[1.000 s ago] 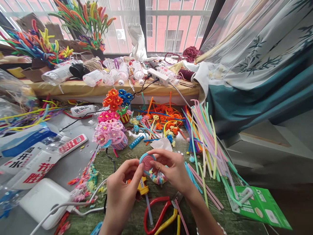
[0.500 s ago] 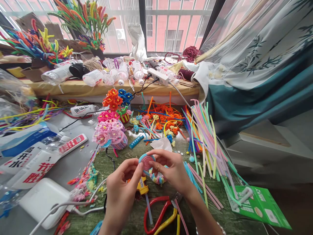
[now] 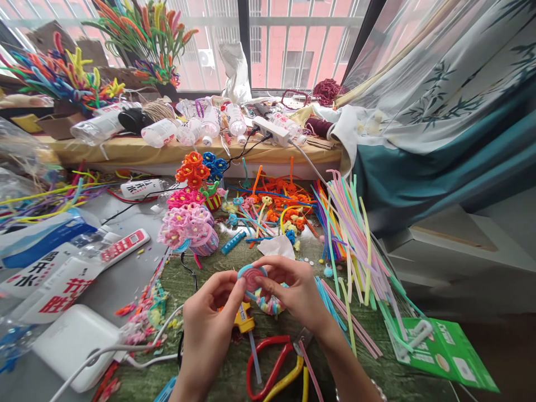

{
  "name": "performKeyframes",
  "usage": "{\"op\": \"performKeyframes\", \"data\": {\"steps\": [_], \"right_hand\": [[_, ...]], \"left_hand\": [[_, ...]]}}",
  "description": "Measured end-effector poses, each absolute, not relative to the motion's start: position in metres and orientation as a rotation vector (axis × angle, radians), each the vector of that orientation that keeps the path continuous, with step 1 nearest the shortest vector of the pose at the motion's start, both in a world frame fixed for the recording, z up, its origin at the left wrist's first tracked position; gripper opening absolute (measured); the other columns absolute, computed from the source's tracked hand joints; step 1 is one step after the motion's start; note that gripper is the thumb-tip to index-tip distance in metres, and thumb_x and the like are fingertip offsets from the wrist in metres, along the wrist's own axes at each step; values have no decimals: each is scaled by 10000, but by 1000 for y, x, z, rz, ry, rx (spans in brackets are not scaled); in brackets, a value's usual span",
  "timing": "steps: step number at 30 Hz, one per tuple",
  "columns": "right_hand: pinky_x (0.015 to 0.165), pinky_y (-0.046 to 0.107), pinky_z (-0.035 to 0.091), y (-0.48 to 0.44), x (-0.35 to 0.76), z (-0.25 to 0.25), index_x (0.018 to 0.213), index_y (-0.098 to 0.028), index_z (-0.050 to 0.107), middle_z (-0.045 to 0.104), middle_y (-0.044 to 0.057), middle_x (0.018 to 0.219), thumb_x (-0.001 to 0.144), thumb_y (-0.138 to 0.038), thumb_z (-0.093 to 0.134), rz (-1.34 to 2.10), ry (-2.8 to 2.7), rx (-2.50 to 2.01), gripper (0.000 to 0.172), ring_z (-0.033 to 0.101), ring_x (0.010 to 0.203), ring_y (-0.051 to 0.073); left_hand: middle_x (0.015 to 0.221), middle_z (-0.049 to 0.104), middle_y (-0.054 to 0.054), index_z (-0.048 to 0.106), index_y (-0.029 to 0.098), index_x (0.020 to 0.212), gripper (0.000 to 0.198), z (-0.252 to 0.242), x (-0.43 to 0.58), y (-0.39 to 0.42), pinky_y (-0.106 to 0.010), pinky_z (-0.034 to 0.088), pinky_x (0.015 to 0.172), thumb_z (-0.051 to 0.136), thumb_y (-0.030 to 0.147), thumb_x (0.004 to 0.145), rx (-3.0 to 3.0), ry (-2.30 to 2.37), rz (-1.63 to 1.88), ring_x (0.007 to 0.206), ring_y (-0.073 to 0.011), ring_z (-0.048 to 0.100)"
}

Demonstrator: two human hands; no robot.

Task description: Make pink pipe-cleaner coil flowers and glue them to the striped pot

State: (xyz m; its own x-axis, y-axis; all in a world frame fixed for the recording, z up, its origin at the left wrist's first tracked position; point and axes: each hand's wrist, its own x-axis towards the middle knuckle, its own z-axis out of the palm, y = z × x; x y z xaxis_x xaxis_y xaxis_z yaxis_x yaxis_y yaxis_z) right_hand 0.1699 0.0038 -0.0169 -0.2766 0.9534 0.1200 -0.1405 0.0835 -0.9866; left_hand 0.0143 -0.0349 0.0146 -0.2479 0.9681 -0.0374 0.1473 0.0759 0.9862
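Note:
Between my two hands is a flat coil of pipe cleaner [image 3: 252, 276], pink in the middle with a light blue outer ring. My left hand [image 3: 213, 312] pinches its left edge between thumb and fingers. My right hand [image 3: 295, 287] grips its right side, fingers along the top edge and thumb in front. Just behind and below the coil, a multicoloured pastel piece [image 3: 270, 302] shows partly, the rest covered by my right hand. Under my hands lie a yellow glue gun [image 3: 243, 318] with a clear glue stick and scissors [image 3: 272, 363] with red and yellow handles.
Pastel pipe cleaners [image 3: 355, 240] lie in a bundle at right, near a green packet [image 3: 452, 354]. Pipe-cleaner flowers [image 3: 188, 223] stand behind my left hand. A white charger box [image 3: 77, 346] with cables and several plastic bottles [image 3: 62, 285] fill the left side. A power strip [image 3: 271, 131] rests on the sill.
Both hands stay almost in place. The coil has shifted very slightly between the fingers; nothing else has visibly moved.

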Motion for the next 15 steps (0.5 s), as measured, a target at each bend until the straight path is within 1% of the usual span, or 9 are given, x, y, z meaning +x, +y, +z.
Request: {"op": "performKeyframes", "data": {"steps": [9,15], "right_hand": [[554,234,568,3,170,-20,1002,-223,752,723,2,743,841,-317,776,1375,-1378,-894,188,686,567,138],[554,226,560,4,171,-16,1004,-227,748,705,-8,729,832,-331,785,1409,-1361,-887,204,667,563,126]], "left_hand": [[597,719,3,722,183,782,191,16,15,-35,-180,506,486,767,366,753,1152,1539,1249,560,-153,678],[647,742,-1,726,185,799,191,14,13,-36,-181,530,532,769,366,757,1154,1534,1246,583,-148,684]]}}
